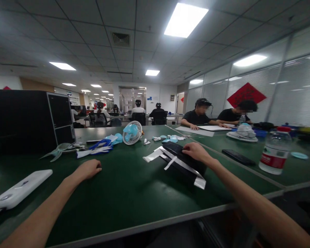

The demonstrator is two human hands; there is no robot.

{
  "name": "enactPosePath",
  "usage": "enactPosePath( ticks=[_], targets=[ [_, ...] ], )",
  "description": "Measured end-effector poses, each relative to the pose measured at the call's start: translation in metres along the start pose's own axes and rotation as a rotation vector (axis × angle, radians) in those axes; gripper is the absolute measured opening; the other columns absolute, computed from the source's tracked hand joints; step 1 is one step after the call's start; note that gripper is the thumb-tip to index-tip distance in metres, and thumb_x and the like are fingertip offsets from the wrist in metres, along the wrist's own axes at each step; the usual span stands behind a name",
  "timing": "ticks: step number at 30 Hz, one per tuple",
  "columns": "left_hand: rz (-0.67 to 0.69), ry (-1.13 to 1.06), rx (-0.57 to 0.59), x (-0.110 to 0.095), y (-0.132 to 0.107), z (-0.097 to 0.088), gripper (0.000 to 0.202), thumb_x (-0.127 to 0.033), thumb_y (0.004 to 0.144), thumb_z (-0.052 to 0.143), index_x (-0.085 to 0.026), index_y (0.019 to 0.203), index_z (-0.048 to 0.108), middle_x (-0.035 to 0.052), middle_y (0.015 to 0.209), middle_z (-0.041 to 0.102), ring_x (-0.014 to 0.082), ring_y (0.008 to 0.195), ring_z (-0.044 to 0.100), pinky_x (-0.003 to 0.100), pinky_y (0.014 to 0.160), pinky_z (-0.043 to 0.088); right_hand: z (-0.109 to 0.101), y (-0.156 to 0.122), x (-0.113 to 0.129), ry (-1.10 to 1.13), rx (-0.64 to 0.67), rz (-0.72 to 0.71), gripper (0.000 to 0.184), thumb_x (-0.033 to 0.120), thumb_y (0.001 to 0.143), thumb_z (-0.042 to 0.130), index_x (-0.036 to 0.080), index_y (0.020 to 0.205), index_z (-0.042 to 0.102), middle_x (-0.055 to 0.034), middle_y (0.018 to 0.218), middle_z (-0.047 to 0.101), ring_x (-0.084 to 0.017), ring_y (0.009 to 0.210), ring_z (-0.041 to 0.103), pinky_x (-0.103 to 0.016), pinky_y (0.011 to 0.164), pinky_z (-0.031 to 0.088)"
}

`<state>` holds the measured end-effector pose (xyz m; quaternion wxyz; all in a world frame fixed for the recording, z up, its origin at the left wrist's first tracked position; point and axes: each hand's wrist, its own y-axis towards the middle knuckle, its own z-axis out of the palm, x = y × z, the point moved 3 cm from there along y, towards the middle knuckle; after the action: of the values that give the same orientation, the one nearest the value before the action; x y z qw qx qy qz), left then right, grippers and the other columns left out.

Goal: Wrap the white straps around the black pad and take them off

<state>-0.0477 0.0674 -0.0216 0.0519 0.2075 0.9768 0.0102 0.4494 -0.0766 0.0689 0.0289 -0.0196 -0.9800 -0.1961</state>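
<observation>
Head view. Silvery strips (200, 182) already lie across a black object (189, 161) on the surface (113, 199), right of centre; several ends remain loose. Its long axis runs far-left to near-right; its front is indeterminable. The right hand (196, 151) touches its far edge, fingers bent, grip uncertain; the left hand (88, 168) rests curled, nothing visible within, closure uncertain.

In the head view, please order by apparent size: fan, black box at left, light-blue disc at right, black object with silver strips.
1. Black box
2. Black object with silver strips
3. Fan
4. Light-blue disc
True sizes may differ: the fan sits farther back than item 2.
</observation>
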Motion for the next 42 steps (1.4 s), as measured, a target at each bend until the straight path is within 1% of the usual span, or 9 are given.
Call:
enactPosePath(
  ticks=[6,9,12,19,24,29,32,38,42],
  targets=[
    [-0.035,0.010,0.020,-0.007,-0.002,-0.003,0.034,-0.040,0.077,0.048,-0.019,0.098,0.066,0.0099,0.106,0.066,0.0237,0.093,0.062,0.032,0.075,0.048,-0.015,-0.046,-0.121,-0.145,0.054,0.311,0.026,0.036,0.075,0.056,0.019,0.084,0.073,-0.0069,0.086,0.071,-0.020,0.078,0.063,-0.024,0.062,0.042],
    [-0.056,-0.007,0.041,-0.014,-0.007,-0.008,0.035,-0.039,0.077,0.047,-0.019,0.099,0.065,0.0095,0.107,0.066,0.0235,0.094,0.062,0.031,0.074,0.049,-0.016,-0.061,-0.157,-0.163,0.081,0.380,0.027,0.038,0.073,0.056,0.018,0.081,0.074,-0.0082,0.083,0.071,-0.022,0.076,0.063,-0.027,0.061,0.041],
    [-0.057,-0.011,0.048,-0.017,-0.009,-0.010,0.035,-0.040,0.077,0.047,-0.018,0.099,0.065,0.0097,0.106,0.066,0.0244,0.094,0.062,0.032,0.074,0.049,-0.015,-0.070,-0.174,-0.164,0.101,0.460,0.026,0.036,0.073,0.057,0.018,0.082,0.073,-0.0094,0.084,0.070,-0.023,0.077,0.063,-0.028,0.061,0.041],
    [-0.036,-0.017,0.042,-0.007,-0.003,-0.001,0.037,-0.042,0.077,0.047,-0.018,0.101,0.063,0.0105,0.109,0.065,0.0247,0.095,0.061,0.033,0.075,0.049,-0.012,-0.081,-0.165,-0.074,0.103,0.483,0.021,0.034,0.073,0.058,0.018,0.078,0.072,-0.0094,0.082,0.069,-0.021,0.071,0.063,-0.028,0.061,0.041],
    [-0.017,0.005,0.027,0.002,0.006,0.007,0.038,-0.044,0.076,0.050,-0.019,0.101,0.064,0.0107,0.108,0.065,0.0258,0.095,0.061,0.034,0.076,0.049,-0.029,-0.101,-0.163,-0.109,0.039,0.560,0.032,0.046,0.075,0.056,0.017,0.074,0.066,-0.0140,0.080,0.067,-0.023,0.064,0.061,-0.030,0.056,0.039],
    [0.014,0.033,0.008,0.005,0.010,0.011,0.036,-0.043,0.076,0.049,-0.019,0.097,0.065,0.0111,0.106,0.065,0.0250,0.093,0.061,0.035,0.078,0.048,-0.032,-0.139,-0.157,-0.026,0.206,0.675,0.038,0.054,0.076,0.054,0.019,0.059,0.057,-0.0113,0.063,0.065,-0.022,0.057,0.061,-0.032,0.054,0.040],
    [0.008,0.028,0.018,0.001,0.007,0.008,0.037,-0.043,0.076,0.048,-0.019,0.099,0.064,0.0120,0.107,0.064,0.0252,0.093,0.061,0.034,0.076,0.048,-0.024,-0.158,-0.143,0.131,0.249,0.704,0.037,0.055,0.074,0.054,0.021,0.061,0.056,-0.0114,0.063,0.066,-0.023,0.056,0.062,-0.033,0.053,0.043],
    [-0.008,0.036,0.009,-0.002,0.004,0.006,0.038,-0.043,0.076,0.048,-0.018,0.100,0.064,0.0130,0.109,0.063,0.0259,0.095,0.061,0.034,0.075,0.048,-0.022,-0.169,-0.129,0.222,0.048,0.701,0.031,0.048,0.059,0.065,0.023,0.073,0.055,-0.0114,0.066,0.066,-0.026,0.058,0.062,-0.035,0.050,0.044],
    [-0.014,0.010,0.033,0.001,0.004,0.008,0.039,-0.044,0.076,0.048,-0.018,0.101,0.063,0.0123,0.109,0.063,0.0251,0.094,0.061,0.033,0.074,0.049,-0.020,-0.170,-0.133,0.278,-0.016,0.676,0.036,0.054,0.055,0.065,0.022,0.070,0.054,-0.0129,0.061,0.065,-0.027,0.052,0.061,-0.036,0.047,0.044]
  ],
)
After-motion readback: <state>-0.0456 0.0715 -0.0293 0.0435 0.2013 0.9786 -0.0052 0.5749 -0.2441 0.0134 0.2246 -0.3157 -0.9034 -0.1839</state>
